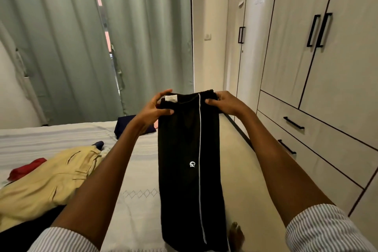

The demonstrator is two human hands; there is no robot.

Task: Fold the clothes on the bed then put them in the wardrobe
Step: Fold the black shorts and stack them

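The black trousers [189, 159] hang straight down in front of the person, held up by the waistband above the near edge of the bed [141, 180], their long axis running vertically from the two hands towards the floor, with a white side stripe following that same line. The left hand [156, 108] pinches the left corner of the waistband, thumb in front and fingers curled behind beside the white label; the right hand [222, 102] grips the right corner in the same way, thumb on the front of the cloth. Both hands sit level and about equally close to the garment, one at each end of the short axis, so neither has an advantage. The garment already looks doubled leg over leg, so the likely next move is to lower it onto the bed, which lies just to the left and below, and fold it across its length. The yellow garment [51, 182] and red cloth [26, 168] lie unfolded further left; the wardrobe [327, 88] stands shut on the right.
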